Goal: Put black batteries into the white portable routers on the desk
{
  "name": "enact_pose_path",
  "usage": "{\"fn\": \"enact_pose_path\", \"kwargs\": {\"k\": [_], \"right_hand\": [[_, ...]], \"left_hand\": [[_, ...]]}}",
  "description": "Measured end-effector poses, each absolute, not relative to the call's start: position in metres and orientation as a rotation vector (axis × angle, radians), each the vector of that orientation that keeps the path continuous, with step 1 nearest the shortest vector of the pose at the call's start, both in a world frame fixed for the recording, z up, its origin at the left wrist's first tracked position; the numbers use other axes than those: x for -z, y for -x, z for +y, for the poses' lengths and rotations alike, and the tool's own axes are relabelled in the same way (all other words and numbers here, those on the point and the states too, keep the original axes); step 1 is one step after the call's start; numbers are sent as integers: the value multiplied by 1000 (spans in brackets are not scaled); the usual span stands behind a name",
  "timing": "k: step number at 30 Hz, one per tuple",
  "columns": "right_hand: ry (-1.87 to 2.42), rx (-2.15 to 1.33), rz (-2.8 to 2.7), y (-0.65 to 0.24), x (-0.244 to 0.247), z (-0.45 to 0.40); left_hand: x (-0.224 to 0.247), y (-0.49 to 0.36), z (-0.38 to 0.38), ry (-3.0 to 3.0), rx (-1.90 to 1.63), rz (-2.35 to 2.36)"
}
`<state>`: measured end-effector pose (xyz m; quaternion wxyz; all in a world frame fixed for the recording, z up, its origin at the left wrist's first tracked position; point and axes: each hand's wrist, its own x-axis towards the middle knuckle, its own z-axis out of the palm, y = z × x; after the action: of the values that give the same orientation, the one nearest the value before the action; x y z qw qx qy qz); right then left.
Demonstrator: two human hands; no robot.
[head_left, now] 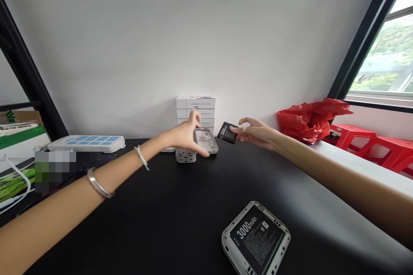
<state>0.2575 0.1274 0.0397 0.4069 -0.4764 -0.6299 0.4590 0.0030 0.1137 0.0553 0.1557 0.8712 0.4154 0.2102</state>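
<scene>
at centre frame the left hand (184,135) has its grip clamped on a grey labelled device (205,141), just beside the right hand (254,132), whose grip pinches a small black battery (227,132). a white-rimmed unit holding a 3000mah battery (255,239) lies on the black counter (161,223) at bottom centre, with a stack of small white units (186,155) behind the hands.

Black tabletop (167,206), running along the wall. Far left: white power strip (86,143) with blue switches. Far centre: stack of white boxes (195,109), and just in front of it a short stack of small white-grey units (186,155). Near right, lying flat: white-framed unit (255,239) with a black 3000mAh battery face up.
</scene>
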Motion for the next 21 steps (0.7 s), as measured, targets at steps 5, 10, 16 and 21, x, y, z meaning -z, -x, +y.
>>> {"fn": "enact_pose_path", "kwargs": {"k": [5, 10, 16, 21], "right_hand": [[1364, -1228, -1659, -229, -20, 170], [1409, -1048, -1798, -203, -4, 170], [1387, -536, -2065, -230, -26, 93], [1720, -823, -2349, -269, -28, -1]], "left_hand": [[-56, 46, 122, -2368, -445, 1407], [-55, 48, 112, -2530, -409, 1451], [-49, 7, 54, -2602, -491, 981], [-19, -42, 29, -2327, -212, 526]]}}
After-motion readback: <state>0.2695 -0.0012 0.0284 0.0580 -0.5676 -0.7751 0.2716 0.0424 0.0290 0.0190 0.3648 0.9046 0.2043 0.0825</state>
